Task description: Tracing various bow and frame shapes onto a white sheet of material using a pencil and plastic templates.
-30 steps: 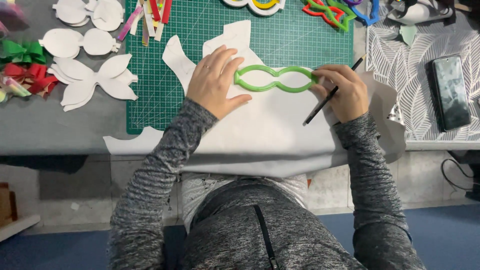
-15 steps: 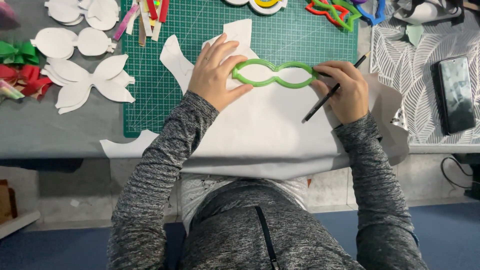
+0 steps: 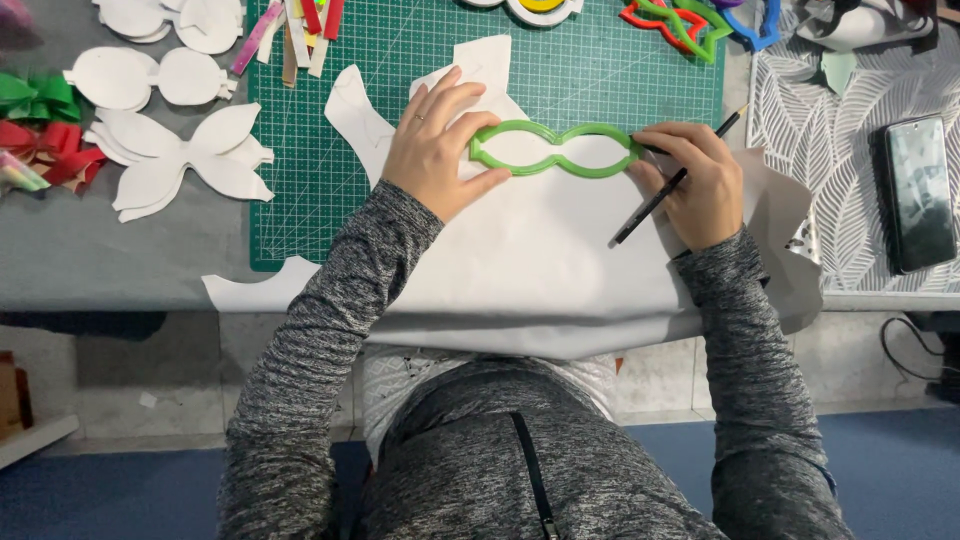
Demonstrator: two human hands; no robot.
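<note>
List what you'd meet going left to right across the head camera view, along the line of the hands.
Green and red ribbon bows → white bow-shaped cutouts → left hand → green figure-eight plastic template → right hand holding a black pen → dark phone.

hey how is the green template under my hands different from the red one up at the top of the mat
The green template lies on the white sheet, pinned by the left hand; the right hand holds a pencil at its end. The red template sits untouched on the cutting mat, tangled with other outlines. Green is one smooth double loop; red looks more angular. Both are hollow outline shapes.
</note>
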